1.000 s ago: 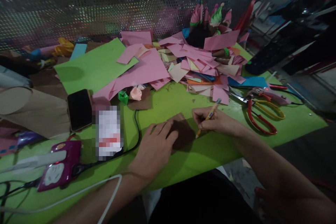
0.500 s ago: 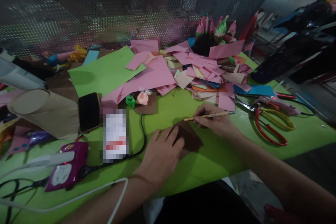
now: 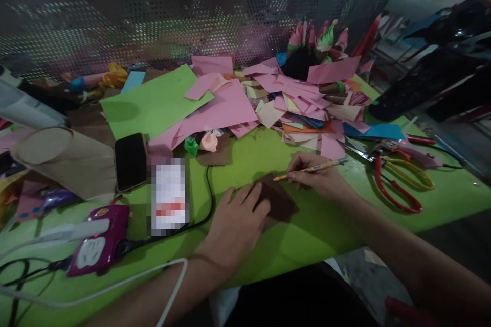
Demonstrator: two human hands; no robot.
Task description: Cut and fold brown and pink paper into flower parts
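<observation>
My left hand (image 3: 236, 222) lies flat, fingers spread, pressing on a small brown piece of paper (image 3: 279, 200) on the green table (image 3: 307, 235). My right hand (image 3: 320, 176) is closed around an orange pencil (image 3: 309, 168), which lies nearly level with its tip pointing left at the upper corner of the brown paper. Both forearms come in from the lower edge of the view.
A heap of pink paper scraps (image 3: 291, 97) lies behind, with red and yellow scissors (image 3: 399, 184) to the right. A dark phone (image 3: 130, 161), a magenta glue gun (image 3: 95, 248), cables (image 3: 199, 209), a cardboard roll (image 3: 61, 161) and a green sheet (image 3: 153, 102) are at left. Perforated panel (image 3: 192, 15) at the back.
My right hand has swung the pencil from steep, tip down at the paper's right edge, to nearly level with its tip at the upper corner. My left hand has stayed on the paper.
</observation>
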